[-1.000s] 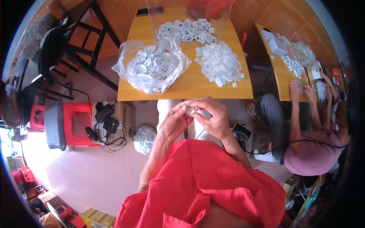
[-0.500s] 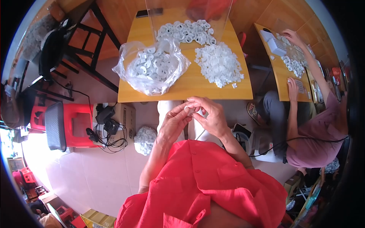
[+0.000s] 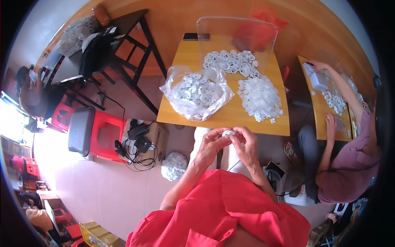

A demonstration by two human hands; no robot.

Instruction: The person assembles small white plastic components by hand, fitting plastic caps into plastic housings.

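Note:
In front of my lap, just off the near edge of the wooden table (image 3: 267,128), both hands meet over a small round white plastic part (image 3: 228,133). The fingers of my left hand (image 3: 210,146) pinch it from one side. My right hand (image 3: 246,147) closes on it from the other, its thumb and fingers bent around the piece. Whether a second small piece is tucked in the fingers is hidden. Beyond the hands, a clear plastic bag (image 3: 181,110) lies open, filled with similar white parts (image 3: 196,88). Right of it spreads a heap of small translucent pieces (image 3: 261,99).
White ring-shaped parts (image 3: 230,61) lie behind the bag, near an upright clear panel (image 3: 236,19). A red bag (image 3: 263,31) and a dark phone (image 3: 196,37) sit at the back. Left are a red stool (image 3: 108,136) and cardboard box (image 3: 161,142). A co-worker (image 3: 347,173) sits right.
The whole view has swung, so the table and hands appear lower and farther right. The white part now shows more plainly between my fingertips. The co-worker's far hand has shifted toward a white box.

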